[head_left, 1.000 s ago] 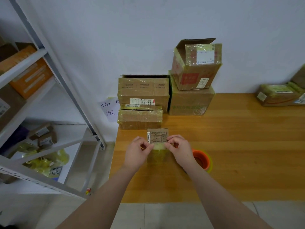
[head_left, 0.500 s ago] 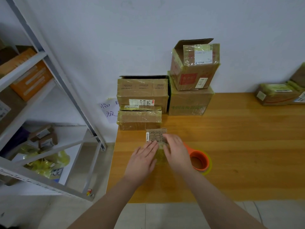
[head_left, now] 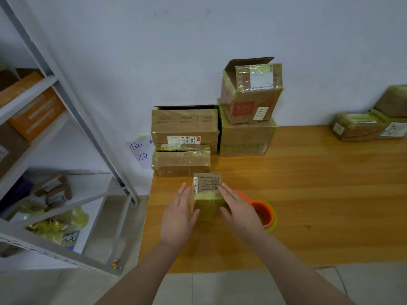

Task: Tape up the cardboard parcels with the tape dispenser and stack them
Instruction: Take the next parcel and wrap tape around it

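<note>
A small cardboard parcel with a printed label on top and yellowish tape over its near face stands near the left end of the wooden table. My left hand lies flat against its left side, fingers straight. My right hand presses flat against its right side. Just right of my right hand sits the orange tape dispenser with its yellowish roll, partly hidden by that hand.
Taped parcels are stacked behind: a flat one, a wider one, a large box carrying an open-flapped box. More parcels lie far right. A metal shelf rack stands left of the table.
Both hands went from pinching at the parcel's top, to pressing flat on its top, to lying flat along its two sides now.
</note>
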